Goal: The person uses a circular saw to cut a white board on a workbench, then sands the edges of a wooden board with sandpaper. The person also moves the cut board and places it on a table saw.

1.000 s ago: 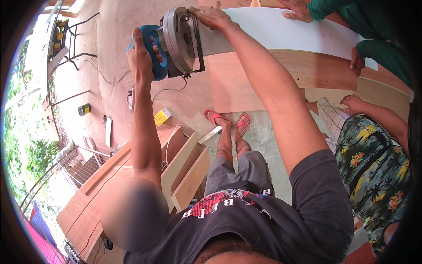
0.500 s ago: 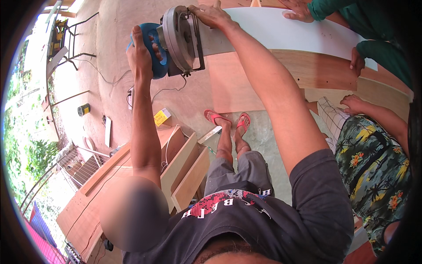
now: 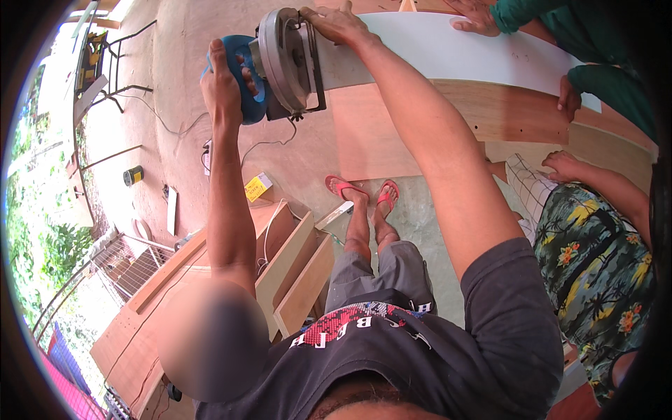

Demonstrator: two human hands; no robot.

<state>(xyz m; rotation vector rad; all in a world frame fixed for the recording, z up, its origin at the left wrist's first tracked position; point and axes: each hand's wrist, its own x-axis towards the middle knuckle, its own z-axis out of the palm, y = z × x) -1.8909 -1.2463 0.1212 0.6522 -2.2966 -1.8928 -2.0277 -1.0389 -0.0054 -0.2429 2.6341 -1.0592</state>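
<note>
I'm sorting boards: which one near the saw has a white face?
The long white board beside the right grip; the board with dark holes shows bare brown wood.

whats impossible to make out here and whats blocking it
Head view, all:
Underside of the saw: hidden by its own body.
Part of the blue handle: covered by the left hand.
Head of the green-sleeved co-worker: cut off by the dark rim.
Lower left patch: blurred.

Left hand (image 3: 222, 87), 11 o'clock: fingers partly hidden by blue saw handle (image 3: 253, 112). Right hand (image 3: 338, 24), 12 o'clock: palm hidden. Blurred patch (image 3: 217, 343), 7 o'clock: content indeterminable. Co-worker's green sleeve (image 3: 605, 85), 2 o'clock: lost in dark rim.
</note>
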